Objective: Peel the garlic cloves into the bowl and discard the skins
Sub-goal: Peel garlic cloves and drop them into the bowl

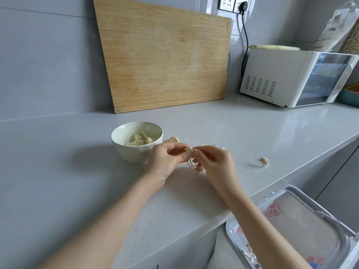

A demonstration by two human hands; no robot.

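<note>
The left hand (165, 162) and the right hand (215, 164) are both bare. Nearest the grip, the fingers (185, 154) are slim and taper to rounded tips (the nails are too small to tell much about, though they look short). Back from the grip both wrists are uncovered. Behind them, the left forearm (108, 220) and right forearm (260, 218) run bare and smooth to the lower edge, broadening farther from the grip.

Left hand (165, 162) and right hand (215, 164) pinching one garlic clove (188, 148) above grey counter (77, 171), white bowl (124, 136) of peeled cloves (138, 140) beside left hand, unpeeled clove (263, 161) right, bamboo cutting board (165, 61) leaning on wall, white bin (291, 230) below counter edge
</note>
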